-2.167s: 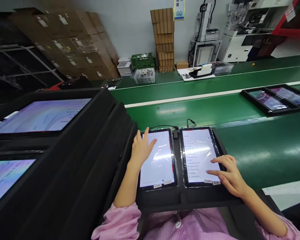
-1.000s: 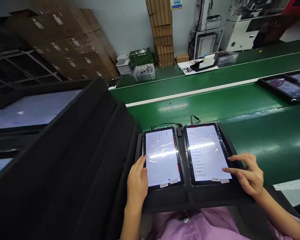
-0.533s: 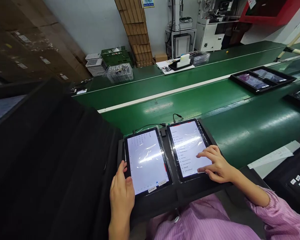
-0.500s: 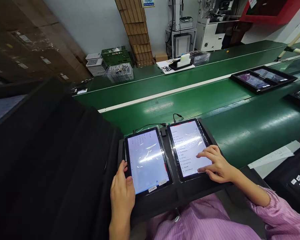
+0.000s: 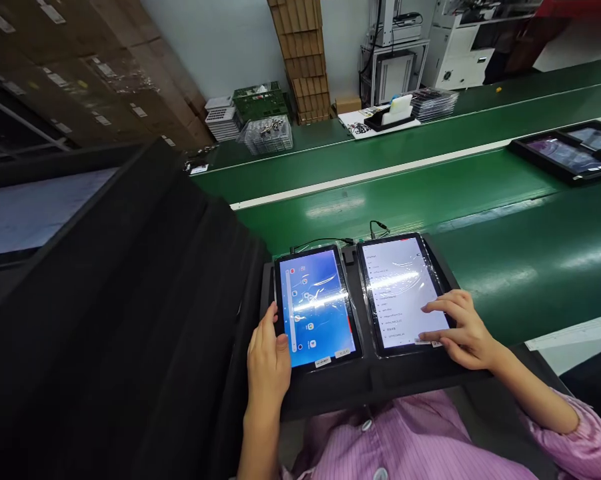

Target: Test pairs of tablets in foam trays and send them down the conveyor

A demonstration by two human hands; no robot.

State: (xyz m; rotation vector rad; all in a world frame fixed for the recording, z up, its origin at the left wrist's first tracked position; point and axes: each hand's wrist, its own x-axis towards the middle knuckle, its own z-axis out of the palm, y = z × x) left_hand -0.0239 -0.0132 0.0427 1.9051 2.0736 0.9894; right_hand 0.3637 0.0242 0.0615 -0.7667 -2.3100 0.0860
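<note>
Two tablets lie side by side in a black foam tray (image 5: 325, 393). The left tablet (image 5: 325, 280) shows a blue home screen with app icons, and glare crosses its film. On the right tablet (image 5: 397, 293) is a white page with a list of text lines. My left hand (image 5: 269, 357) rests along the left tablet's left edge, fingers extended and thumb at its border. My right hand (image 5: 463, 330) is over the lower right of the right tablet, fingers spread, fingertips at or just above the glass. Thin black cables (image 5: 325, 240) run at the tablets' top edges.
A tall stack of black trays (image 5: 180, 280) stands close on my left. Beyond lies a green conveyor belt (image 5: 380, 193), with another tray of tablets (image 5: 570, 157) at far right. A clear bin (image 5: 270, 135), green crate (image 5: 260, 103) and cardboard boxes (image 5: 110, 73) are behind.
The left tablet's screen has gone from a white page to the blue home screen. The view has shifted, placing everything further right. Both hands keep nearly the same places on the tablets.
</note>
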